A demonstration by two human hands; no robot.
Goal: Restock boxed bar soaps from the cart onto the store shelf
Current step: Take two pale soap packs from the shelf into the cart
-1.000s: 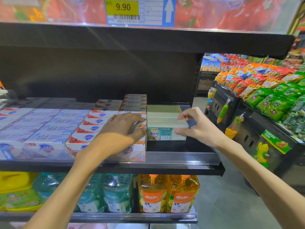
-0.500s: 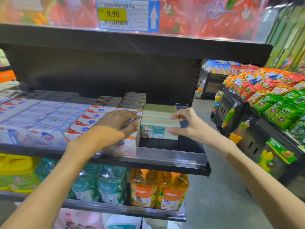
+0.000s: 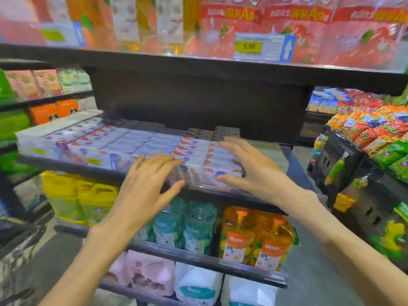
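Black store shelf [image 3: 154,191] carries rows of boxed bar soaps [image 3: 154,144], laid flat, filling it from the left end to near the right. Orange bottles [image 3: 254,237] stand on the tier below. Left hand [image 3: 145,186] and right hand [image 3: 249,168] hover at the front rows, fingers spread, gripping nothing. Frame blurred.

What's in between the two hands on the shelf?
In the head view, stacked white soap boxes fill the stretch between the left hand and the right hand, along the shelf front.
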